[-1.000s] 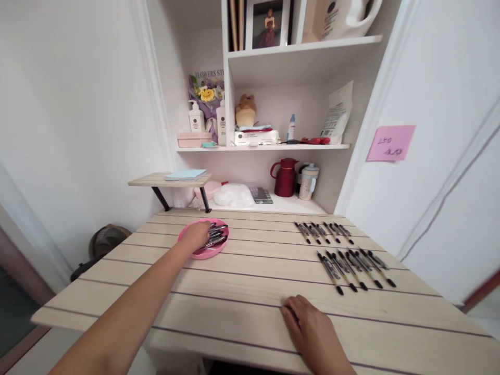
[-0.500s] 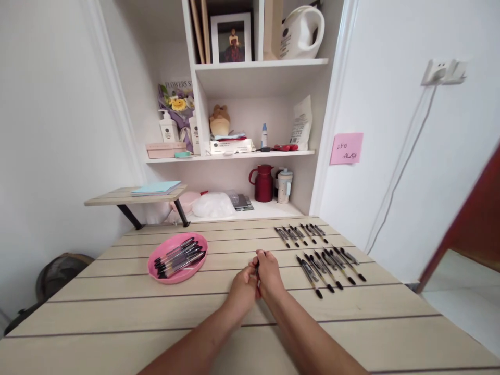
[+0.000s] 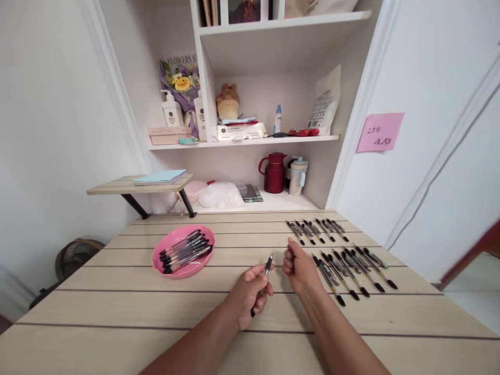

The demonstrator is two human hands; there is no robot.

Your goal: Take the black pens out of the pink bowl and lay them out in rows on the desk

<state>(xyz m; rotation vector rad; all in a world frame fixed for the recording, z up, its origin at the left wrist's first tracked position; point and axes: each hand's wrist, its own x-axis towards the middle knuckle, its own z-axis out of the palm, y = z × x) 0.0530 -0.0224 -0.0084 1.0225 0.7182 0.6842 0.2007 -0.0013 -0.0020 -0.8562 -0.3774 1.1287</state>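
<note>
My left hand (image 3: pixel 253 291) is closed around a pen (image 3: pixel 268 264), just above the table's middle. The pen slants, its pointed end up and its black end showing below my fingers. To the right, apart from it, my right hand (image 3: pixel 299 265) is curled shut; a small dark bit shows at its fingers, too hidden to name. Beside that hand lie a near row of pens and pen parts (image 3: pixel 363 265) and a farther row of pens and pen parts (image 3: pixel 316 229). A pink dish (image 3: pixel 158 266) on the left holds several black-and-clear pens (image 3: pixel 187 250).
The slatted wooden table (image 3: pixel 136 317) meets a white shelf unit (image 3: pixel 273 140). A small raised stand (image 3: pixel 117 185) with light blue paper (image 3: pixel 162 177) is at the back left. A dark red jug (image 3: pixel 274 174) and a cup (image 3: pixel 298 177) stand on the lowest shelf.
My hands were together and have moved apart, the right one going right. The pen in my left hand now shows plainly. The view has tilted down and shifted slightly.
</note>
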